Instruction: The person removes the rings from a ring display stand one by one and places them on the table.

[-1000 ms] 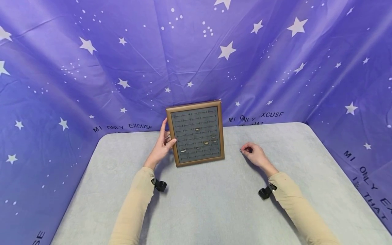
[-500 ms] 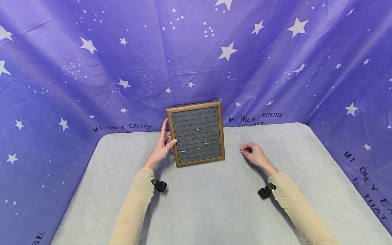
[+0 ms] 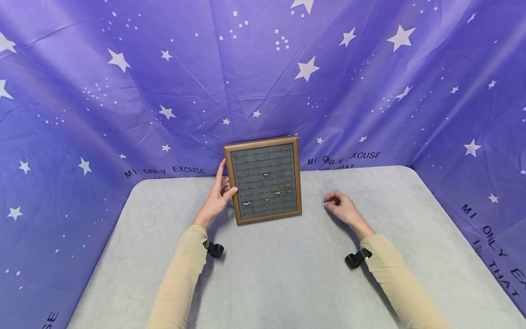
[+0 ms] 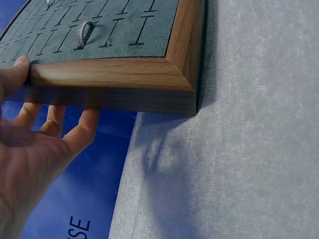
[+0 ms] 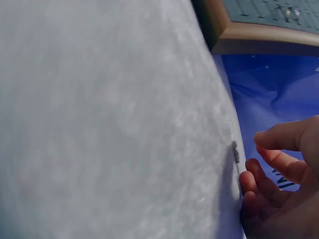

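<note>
My left hand grips the left side of a wood-framed ring display box. Its thumb lies on the front of the frame and the other fingers support the side from behind. The box stands tilted on the table, its grey slotted pad facing me. Several rings sit in the slots, among them a sparkling silver ring in the left wrist view. To the right of the box, my right hand is low over the table with loosely bent fingers. A small dark, textured ring lies just beyond its fingertips, apart from them.
A grey cloth-covered table spreads beneath both forearms. Purple star-patterned curtains hang behind it and at both sides. Black wrist cameras, one on the left sleeve and one on the right, stick out inward.
The right forearm shifts very slightly, while its hand stays by the small ring. Left hand and display box keep their places; the head view drifts a little.
</note>
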Demonstrator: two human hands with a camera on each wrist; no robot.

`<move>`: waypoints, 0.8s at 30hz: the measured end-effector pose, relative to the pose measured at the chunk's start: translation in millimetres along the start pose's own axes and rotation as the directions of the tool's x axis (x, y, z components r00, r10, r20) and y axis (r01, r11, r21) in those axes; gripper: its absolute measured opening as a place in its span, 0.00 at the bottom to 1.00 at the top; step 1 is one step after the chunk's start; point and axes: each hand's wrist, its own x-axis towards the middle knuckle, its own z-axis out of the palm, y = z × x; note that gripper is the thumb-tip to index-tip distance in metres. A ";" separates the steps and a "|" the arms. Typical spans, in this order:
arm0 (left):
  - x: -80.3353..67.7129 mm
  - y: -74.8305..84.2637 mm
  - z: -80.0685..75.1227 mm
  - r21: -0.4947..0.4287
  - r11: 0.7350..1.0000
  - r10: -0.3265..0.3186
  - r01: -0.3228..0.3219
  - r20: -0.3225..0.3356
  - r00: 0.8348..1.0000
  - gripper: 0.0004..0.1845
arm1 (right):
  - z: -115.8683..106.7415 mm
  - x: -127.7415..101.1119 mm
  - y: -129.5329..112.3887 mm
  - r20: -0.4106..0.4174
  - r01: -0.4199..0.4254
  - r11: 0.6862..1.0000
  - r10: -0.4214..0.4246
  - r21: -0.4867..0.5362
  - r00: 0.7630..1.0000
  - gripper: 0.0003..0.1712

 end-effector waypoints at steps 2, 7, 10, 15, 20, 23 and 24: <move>-0.1 0.0 0.1 -0.005 1.000 0.001 -0.001 0.003 1.000 0.48 | 0.1 -1.0 -3.6 -0.007 -0.016 0.999 0.016 0.033 1.000 0.09; 0.0 0.2 -0.1 -0.013 1.000 -0.004 0.004 -0.001 1.000 0.48 | 1.3 -1.9 -15.3 -0.018 -0.024 0.993 0.026 0.114 0.999 0.12; 0.0 -0.1 0.1 -0.012 1.000 -0.008 0.008 -0.004 1.000 0.48 | 2.6 -0.9 -20.9 -0.018 -0.021 0.985 0.024 0.172 1.000 0.13; -0.3 -0.2 0.2 -0.022 1.000 -0.020 0.020 -0.002 1.000 0.48 | 5.9 0.0 -30.5 -0.013 0.008 0.970 -0.005 0.243 1.000 0.15; -1.3 0.5 0.8 -0.018 0.999 -0.026 0.026 -0.009 1.000 0.48 | 6.9 -4.1 -51.1 -0.018 0.037 0.964 -0.033 0.262 0.999 0.15; -1.4 0.9 1.1 -0.015 1.000 -0.028 0.028 -0.010 1.000 0.48 | 5.1 -10.0 -72.0 -0.008 0.047 0.961 -0.046 0.271 0.999 0.15; -1.2 1.0 1.3 -0.014 0.999 -0.029 0.029 -0.010 1.000 0.48 | 4.5 -12.2 -79.0 -0.006 0.051 0.962 -0.052 0.268 0.999 0.15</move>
